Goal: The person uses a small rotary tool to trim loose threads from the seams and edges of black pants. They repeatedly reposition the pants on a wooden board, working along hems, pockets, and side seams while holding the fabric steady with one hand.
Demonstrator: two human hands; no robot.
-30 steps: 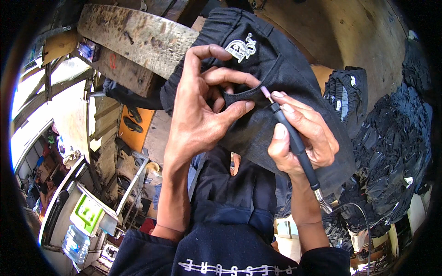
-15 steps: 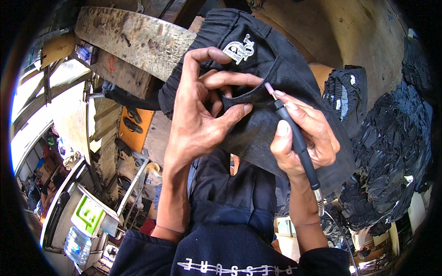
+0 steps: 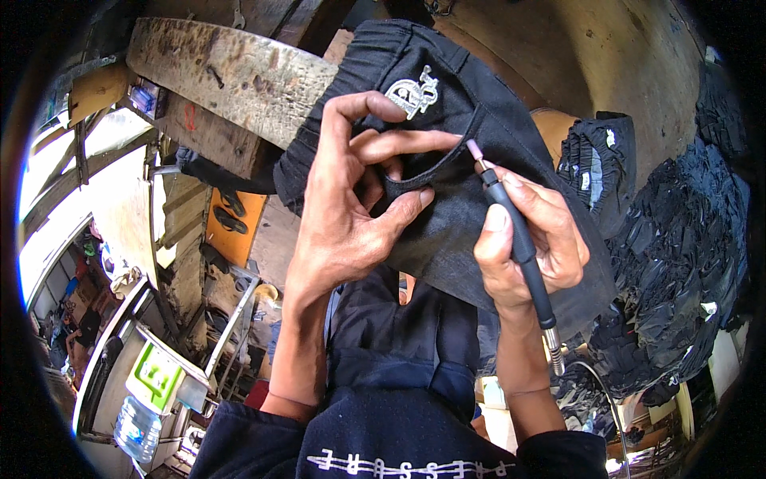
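Note:
A pair of black elastic-waist shorts or trousers (image 3: 447,231) lies over the end of a worn wooden board, a white embroidered badge (image 3: 415,92) near its waistband. My left hand (image 3: 351,191) holds the curved pocket opening (image 3: 435,169): the index finger stretches along inside its edge, the thumb presses on the cloth below. In my right hand (image 3: 535,231) is a black pen-shaped rotary grinder (image 3: 519,223), gripped between thumb and fingers. Its pinkish grinding tip (image 3: 475,149) points at the pocket edge, close to my left fingertip. Whether it touches the cloth I cannot tell.
The stained wooden board (image 3: 239,72) reaches in from the upper left. To the right sit a folded black garment (image 3: 598,164) and a large heap of black garments (image 3: 678,263). A cable (image 3: 610,391) trails below the grinder. Sandals (image 3: 231,211) lie at left.
The grinder and my right hand have shifted slightly right and down, so its tip sits a little farther from my left index fingertip. My left hand keeps its hold on the pocket.

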